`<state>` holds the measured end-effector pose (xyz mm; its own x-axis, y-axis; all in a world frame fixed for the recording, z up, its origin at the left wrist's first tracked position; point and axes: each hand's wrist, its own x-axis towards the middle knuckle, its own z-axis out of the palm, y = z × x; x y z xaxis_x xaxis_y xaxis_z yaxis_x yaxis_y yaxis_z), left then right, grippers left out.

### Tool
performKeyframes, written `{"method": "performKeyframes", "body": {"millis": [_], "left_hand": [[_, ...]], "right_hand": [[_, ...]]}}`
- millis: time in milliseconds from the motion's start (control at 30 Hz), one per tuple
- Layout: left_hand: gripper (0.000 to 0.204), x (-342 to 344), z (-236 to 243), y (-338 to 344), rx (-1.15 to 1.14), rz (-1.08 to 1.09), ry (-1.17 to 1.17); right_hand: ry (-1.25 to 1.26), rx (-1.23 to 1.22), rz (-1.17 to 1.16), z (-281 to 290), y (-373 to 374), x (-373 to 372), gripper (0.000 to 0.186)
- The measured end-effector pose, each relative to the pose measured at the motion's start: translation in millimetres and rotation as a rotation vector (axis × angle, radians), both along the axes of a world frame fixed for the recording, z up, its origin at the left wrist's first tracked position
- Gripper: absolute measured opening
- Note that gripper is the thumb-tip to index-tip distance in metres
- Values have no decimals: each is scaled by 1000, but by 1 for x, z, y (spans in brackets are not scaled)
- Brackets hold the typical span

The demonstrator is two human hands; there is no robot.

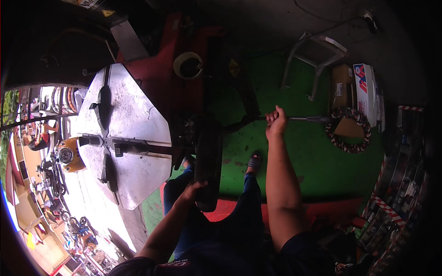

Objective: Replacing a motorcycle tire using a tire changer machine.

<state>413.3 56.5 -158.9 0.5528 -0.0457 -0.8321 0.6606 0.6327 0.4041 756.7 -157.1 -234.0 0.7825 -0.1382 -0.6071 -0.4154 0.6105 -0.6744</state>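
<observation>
My left hand (193, 187) grips a black tire (208, 163), which stands upright beside the metal turntable (140, 106) of a red machine (161, 80). The turntable carries black sliding clamps (105, 108) along its cross slots. My right hand (277, 123) is closed around a long metal bar (299, 118) that reaches out horizontally to the right from a dark jointed arm (244, 122) near the tire. Some of the mechanism behind the tire is in shadow and hard to make out.
A pale bucket (188, 55) sits on the machine. Right are a metal frame (340, 48), cardboard boxes (340, 87), a patterned ring (363, 140) and a striped-edged rack (396, 179). My sandaled feet (254, 162) stand on green floor (294, 165). A yellow headlamp housing (73, 165) and motorbikes (80, 230) are left.
</observation>
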Motion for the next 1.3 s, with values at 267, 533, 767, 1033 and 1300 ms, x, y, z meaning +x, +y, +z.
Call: {"method": "performKeyframes", "body": {"millis": [267,533,767,1033,1300], "left_hand": [[73,2,2,1,-21,39,22],[76,3,1,-4,-18,45,-10],[78,1,-2,-8,9,42,-5],[84,4,-3,-12,-12,40,-17],[71,0,-5,-21,6,93,59]], "right_hand": [[-170,-197,294,7,18,-38,26],[-214,-327,311,17,11,-40,24],[-302,-458,424,38,-10,-44,15],[-393,-451,453,54,-25,-41,19],[-397,-425,482,68,-28,-40,20]]}}
